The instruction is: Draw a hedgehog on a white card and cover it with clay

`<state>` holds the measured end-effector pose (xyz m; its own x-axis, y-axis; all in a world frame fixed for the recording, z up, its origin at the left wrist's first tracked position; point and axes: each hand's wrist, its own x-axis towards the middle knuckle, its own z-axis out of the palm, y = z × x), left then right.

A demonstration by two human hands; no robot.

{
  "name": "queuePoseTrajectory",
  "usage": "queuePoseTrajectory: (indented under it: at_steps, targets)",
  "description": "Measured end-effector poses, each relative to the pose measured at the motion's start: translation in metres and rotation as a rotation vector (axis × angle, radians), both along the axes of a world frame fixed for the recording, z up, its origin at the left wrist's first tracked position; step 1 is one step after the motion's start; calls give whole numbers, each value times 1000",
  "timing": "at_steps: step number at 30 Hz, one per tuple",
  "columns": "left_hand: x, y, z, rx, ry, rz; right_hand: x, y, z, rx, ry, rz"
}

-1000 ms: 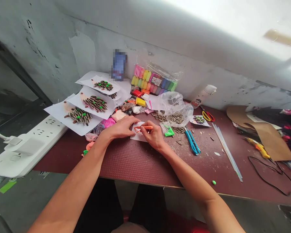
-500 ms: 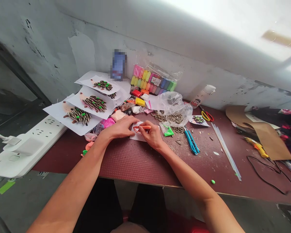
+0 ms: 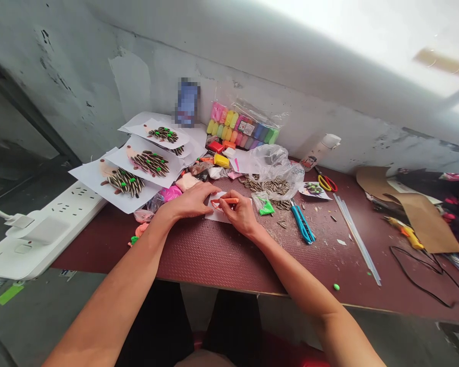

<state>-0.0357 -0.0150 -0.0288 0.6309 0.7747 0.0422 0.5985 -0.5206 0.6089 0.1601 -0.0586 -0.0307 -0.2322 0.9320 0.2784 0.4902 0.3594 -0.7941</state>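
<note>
Pinching slim orange pen in right hand, fingers clamped on its barrel, tip end over small white paper card with orange lines on it. Card lies flat on dark red textured tabletop, between the hands. Left hand rests at card's left edge, thumb and index apart, not gripping anything visible. Nearest the table's front edge, off to the right: small bright green blob. Just right of right hand: clear bag with green clay, then blue utility knife. Slightly farther: striped seed pile, partly under crumpled clear plastic bag; yellow-and-red-handled scissors to its right. Left side: white sheets with seed-covered hedgehog figures, overlapping. Back, by the wall: multicolour clay pack, white bottle leaning right.
</note>
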Motion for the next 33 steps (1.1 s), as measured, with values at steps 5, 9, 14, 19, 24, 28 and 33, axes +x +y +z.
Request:
queuePoseTrajectory:
  at_steps: [5, 9, 14, 19, 24, 28, 33]
  targets:
    - [0, 0, 0, -8, 5, -4, 0, 0, 0, 14, -12, 13]
    - [-1, 0, -1, -10, -5, 10, 1, -2, 1, 31, -38, 10]
    - [0, 0, 1, -16, 5, 15, 3, -6, 3, 26, -38, -15]
    - [0, -1, 2, -15, 32, 14, 13, -11, 11, 74, -14, -87]
    - [-1, 0, 1, -7, 37, 13, 28, -15, 16, 59, -6, -128]
    - [-2, 0, 1, -3, 38, 13, 40, -20, 13, 34, -14, -139]
    - [0, -1, 2, 7, 64, 16, 45, -25, 10, 28, 24, -166]
